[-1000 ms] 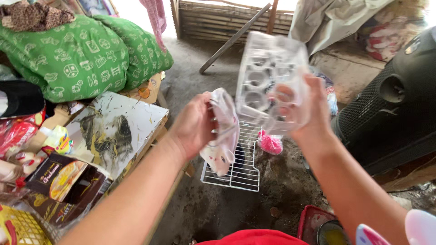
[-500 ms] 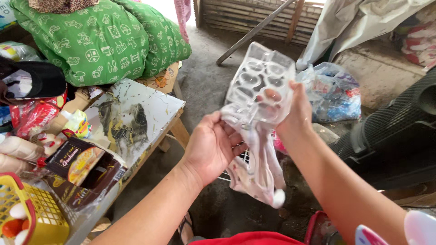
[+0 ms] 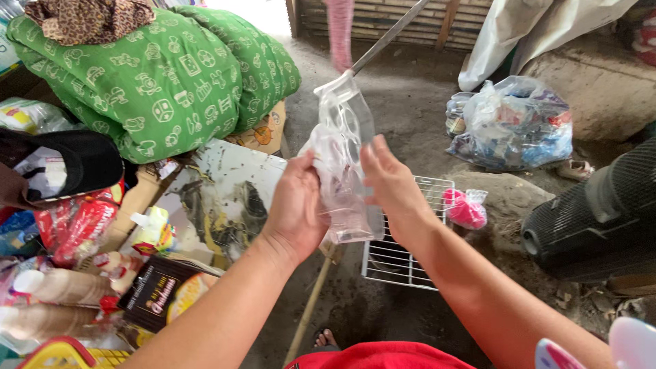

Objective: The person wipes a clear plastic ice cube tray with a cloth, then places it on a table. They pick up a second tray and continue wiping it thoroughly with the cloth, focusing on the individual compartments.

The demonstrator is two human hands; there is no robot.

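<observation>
Clear plastic egg tray [image 3: 339, 147], part-way inside a clear bag, stands upright between left hand [image 3: 295, 205] and right hand [image 3: 391, 188], fingers [image 3: 372, 158] closed around the lower half, upper part above the fingertips uncovered, white wire rack [image 3: 403, 256] on the floor below.

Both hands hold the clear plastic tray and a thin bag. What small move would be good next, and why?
Probably slide the tray further down into the bag. The left hand and right hand both grip the clear plastic at mid-height, the tray's top sticks up above them, and the bag hangs below over the wire rack. Which layer is which is hard to tell.
</observation>
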